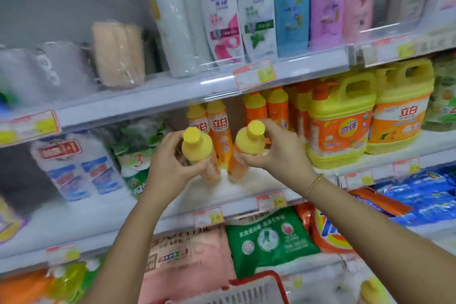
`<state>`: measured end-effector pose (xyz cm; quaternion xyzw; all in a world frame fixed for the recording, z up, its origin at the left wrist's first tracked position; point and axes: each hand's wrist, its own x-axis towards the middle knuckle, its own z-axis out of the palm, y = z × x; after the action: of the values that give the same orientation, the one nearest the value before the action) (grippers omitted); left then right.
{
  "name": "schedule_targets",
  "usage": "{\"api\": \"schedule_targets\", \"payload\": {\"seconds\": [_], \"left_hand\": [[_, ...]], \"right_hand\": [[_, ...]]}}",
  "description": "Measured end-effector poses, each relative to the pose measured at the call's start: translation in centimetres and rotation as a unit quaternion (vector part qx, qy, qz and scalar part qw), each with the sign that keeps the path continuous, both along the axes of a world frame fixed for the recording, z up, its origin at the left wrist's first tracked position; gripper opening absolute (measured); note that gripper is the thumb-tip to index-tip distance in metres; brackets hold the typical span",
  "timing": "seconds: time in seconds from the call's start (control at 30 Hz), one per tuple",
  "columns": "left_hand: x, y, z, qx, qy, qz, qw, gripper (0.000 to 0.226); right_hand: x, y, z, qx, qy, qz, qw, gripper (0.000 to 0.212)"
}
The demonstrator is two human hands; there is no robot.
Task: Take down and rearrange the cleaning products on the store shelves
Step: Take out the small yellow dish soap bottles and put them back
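My left hand [170, 163] grips an orange dish-soap bottle with a yellow cap [198, 148] by its upper body. My right hand [278, 153] grips a second, matching bottle [248, 145] the same way. Both bottles are tilted toward me at the front of the middle shelf [222, 195], with their bases near or on the white shelf surface. More bottles of the same kind [217, 126] stand upright behind them.
Two big yellow detergent jugs [340, 121] stand to the right on the same shelf, bagged powders [74, 168] to the left. Shampoo bottles [222, 12] line the shelf above. Detergent bags [269, 234] fill the shelf below. A red basket [256, 286] sits at the bottom edge.
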<state>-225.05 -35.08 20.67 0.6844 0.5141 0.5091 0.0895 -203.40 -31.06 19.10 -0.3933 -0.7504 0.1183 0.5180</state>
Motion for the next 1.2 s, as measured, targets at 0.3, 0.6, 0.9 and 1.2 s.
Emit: {"api": "schedule_targets", "payload": {"seconds": [0.3,0.6,0.9,1.2], "left_hand": [[-3.4,7.4,-1.3,-0.097,-0.114,-0.049,0.988,0.049],[-3.2,10.2,-6.2,-0.144,-0.142,-0.02,0.979,0.06],[-3.3,10.3,-11.3,-0.199,-0.205,0.003,0.958,0.054],[-3.0,10.4,-11.7,-0.19,-0.214,-0.036,0.957,0.048]], "right_hand": [[-5.6,5.5,1.0,-0.029,-0.038,-0.003,0.999,0.041],[-7.2,8.3,-5.7,-0.191,0.042,0.033,0.98,0.049],[-7.6,9.4,-9.9,-0.273,0.002,0.007,0.962,0.043],[-7.9,10.3,-10.4,-0.283,0.008,0.014,0.959,0.042]]}}
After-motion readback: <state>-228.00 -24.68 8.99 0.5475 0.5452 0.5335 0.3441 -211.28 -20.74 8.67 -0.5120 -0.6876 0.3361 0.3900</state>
